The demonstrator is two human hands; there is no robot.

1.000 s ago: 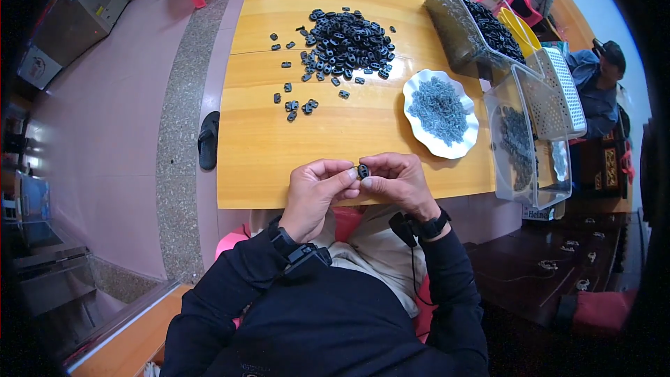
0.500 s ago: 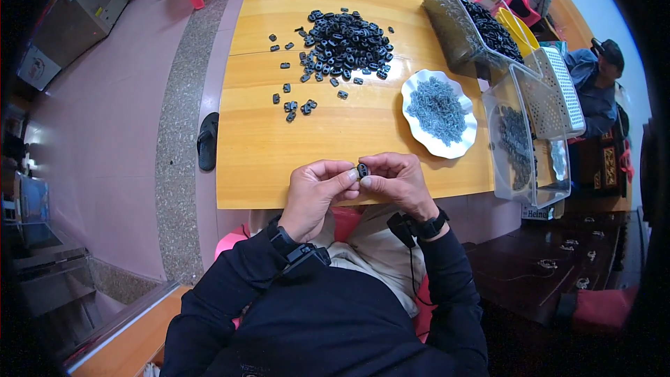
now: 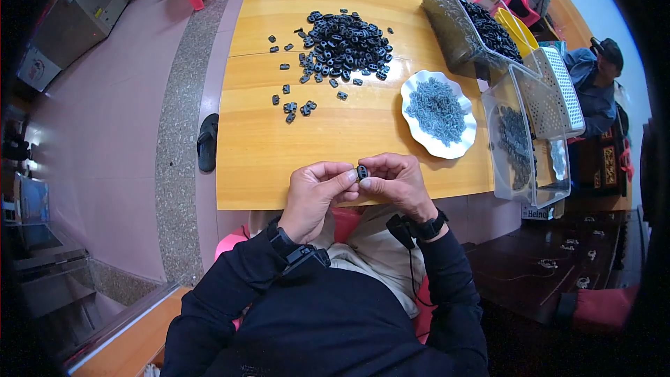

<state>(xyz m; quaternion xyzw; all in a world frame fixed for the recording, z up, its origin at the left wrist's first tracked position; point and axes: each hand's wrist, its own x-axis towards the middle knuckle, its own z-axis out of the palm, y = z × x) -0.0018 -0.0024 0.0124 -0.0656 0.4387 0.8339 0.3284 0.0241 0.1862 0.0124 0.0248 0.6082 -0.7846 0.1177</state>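
Over the table's near edge, my left hand (image 3: 318, 185) and my right hand (image 3: 395, 180) meet around one small black two-hole cord lock (image 3: 362, 172). Thumb and fingers of each hand pinch it from either side, so part of it is hidden. A large heap of similar black cord lock parts (image 3: 349, 42) lies toward the far side of the table, with several strays to its left and a small cluster nearer me. Right of my hands stands a white scalloped plate (image 3: 412, 120) holding a pile of small metal springs (image 3: 437, 110).
The yellow wooden table (image 3: 279, 160) ends just before my lap. Along its right side stand a clear bin (image 3: 447, 35) of black parts, a nearer clear bin (image 3: 513, 174) and a white perforated basket (image 3: 558, 91). A person (image 3: 593, 80) sits beyond them. A black slipper (image 3: 207, 143) lies on the floor.
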